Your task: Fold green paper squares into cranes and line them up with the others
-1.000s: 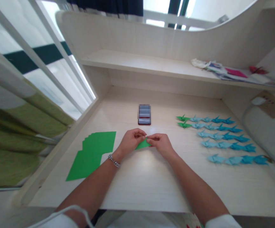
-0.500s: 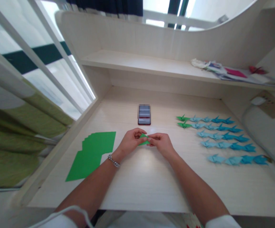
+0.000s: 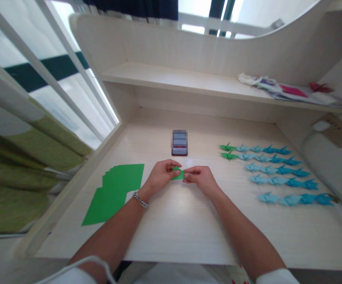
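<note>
A small folded piece of green origami paper [image 3: 178, 174] is held just above the desk between my two hands. My left hand [image 3: 163, 174] pinches its left side, thumb on top and fingers behind. At its right corner, the fingertips of my right hand [image 3: 199, 177] are closed on the paper. Its finer folds are too small to make out. Left of my left hand lie flat sheets of green paper [image 3: 120, 179], overlapping in a fanned stack. Rows of folded paper cranes [image 3: 277, 169], green, pale blue and darker blue, sit to the right.
A phone [image 3: 179, 142] lies on the desk [image 3: 182, 232] beyond my hands. Papers [image 3: 289, 91] are piled on the shelf [image 3: 188, 80] at the right. A white cable [image 3: 305, 144] runs from the wall socket [image 3: 336, 128] down the right side. Railings and a curtain border the left.
Both hands keep their pinch on the green paper. The paper and the left fingers have shifted very slightly to the left; everything else stays in place.
</note>
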The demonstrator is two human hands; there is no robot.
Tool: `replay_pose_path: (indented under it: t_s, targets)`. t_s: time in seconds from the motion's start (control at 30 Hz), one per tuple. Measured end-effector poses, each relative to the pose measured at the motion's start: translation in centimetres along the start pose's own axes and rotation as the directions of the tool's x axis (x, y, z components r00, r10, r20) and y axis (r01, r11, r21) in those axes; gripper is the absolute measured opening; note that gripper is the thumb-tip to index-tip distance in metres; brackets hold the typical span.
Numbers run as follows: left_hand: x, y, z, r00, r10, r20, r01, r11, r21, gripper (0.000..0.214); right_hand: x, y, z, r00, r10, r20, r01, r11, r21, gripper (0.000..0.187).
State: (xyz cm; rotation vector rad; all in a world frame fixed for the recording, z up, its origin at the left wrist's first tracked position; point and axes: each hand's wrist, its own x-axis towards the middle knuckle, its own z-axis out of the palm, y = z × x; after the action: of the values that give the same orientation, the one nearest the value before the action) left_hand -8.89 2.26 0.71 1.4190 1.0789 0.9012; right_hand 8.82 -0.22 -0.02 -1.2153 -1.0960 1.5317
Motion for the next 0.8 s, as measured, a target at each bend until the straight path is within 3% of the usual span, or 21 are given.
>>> replay_pose_path:
  t_s: [0.37, 0.57, 0.8]
  targets:
    - [-0.09, 0.45, 0.07, 0.999, 0.049, 0.016, -0.050, 0.995, 0.085, 0.028, 0.09, 0.08, 0.01, 1.000, 0.024, -0.009, -0.024, 0.999, 0.033, 0.035]
    - [0.03, 0.07, -0.13, 0.999, 0.026, 0.023, -0.028, 0.996, 0.081, 0.032, 0.31, -0.07, -0.59, 0.994, 0.108, -0.002, -0.108, 0.991, 0.073, 0.034]
    - [0.12, -0.24, -0.22, 1.000, 0.007, 0.028, -0.009, 0.996, 0.085, 0.031, 0.12, 0.00, -0.60, 0.999, 0.050, 0.011, -0.049, 0.999, -0.007, 0.035]
